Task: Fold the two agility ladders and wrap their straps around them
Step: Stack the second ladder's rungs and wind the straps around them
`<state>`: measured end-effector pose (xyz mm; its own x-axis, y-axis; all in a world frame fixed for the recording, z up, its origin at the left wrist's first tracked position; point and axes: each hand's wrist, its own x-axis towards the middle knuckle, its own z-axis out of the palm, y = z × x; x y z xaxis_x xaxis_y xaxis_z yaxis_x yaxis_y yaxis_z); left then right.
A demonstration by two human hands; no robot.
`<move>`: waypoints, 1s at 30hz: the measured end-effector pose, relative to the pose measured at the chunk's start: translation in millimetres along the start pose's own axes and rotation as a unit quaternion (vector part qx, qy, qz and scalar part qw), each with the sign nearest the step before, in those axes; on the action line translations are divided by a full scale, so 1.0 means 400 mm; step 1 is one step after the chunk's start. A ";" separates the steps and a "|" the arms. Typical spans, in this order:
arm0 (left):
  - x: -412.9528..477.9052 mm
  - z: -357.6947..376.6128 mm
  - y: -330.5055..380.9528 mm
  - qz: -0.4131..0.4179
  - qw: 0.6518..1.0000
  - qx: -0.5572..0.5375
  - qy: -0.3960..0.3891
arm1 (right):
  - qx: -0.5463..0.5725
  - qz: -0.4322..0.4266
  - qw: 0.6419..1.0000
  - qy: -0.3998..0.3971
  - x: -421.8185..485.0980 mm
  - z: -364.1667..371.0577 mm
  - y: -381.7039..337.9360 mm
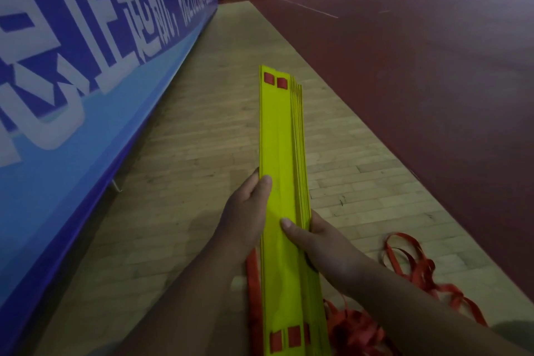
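A stack of flat yellow ladder rungs (281, 136) points away from me over the wooden floor, with small red strap patches showing near both ends. My left hand (248, 205) grips the stack's left edge, thumb on top. My right hand (320, 243) grips the right edge a little nearer to me, thumb lying across the top rung. Loose red straps (410, 266) hang from the stack and lie tangled on the floor at the lower right and under the near end.
A long blue banner wall (86, 81) with white lettering runs along the left. The strip of wooden floor (202, 139) borders a dark red court surface (419, 66) on the right. Far off, a seated person and more blue banners stand at the hall's end.
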<state>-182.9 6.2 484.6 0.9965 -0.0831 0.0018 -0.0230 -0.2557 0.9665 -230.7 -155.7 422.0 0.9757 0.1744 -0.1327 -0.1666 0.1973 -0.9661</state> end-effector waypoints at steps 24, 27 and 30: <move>0.009 -0.002 -0.004 -0.003 0.994 0.100 0.035 | -0.055 -0.036 0.995 0.077 0.000 0.007 0.022; 0.021 -0.013 -0.007 -0.058 0.998 0.010 0.026 | -0.041 -0.029 0.997 0.062 0.001 0.005 0.022; 0.031 -0.010 -0.012 -0.087 0.995 -0.049 0.029 | -0.044 -0.026 0.998 0.041 0.002 0.005 0.024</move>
<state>-170.0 10.3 480.9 0.9876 0.0104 -0.1565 0.1561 -0.1662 0.9737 -231.7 -151.8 413.0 0.9916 0.0854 -0.0969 -0.1065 0.1171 -0.9874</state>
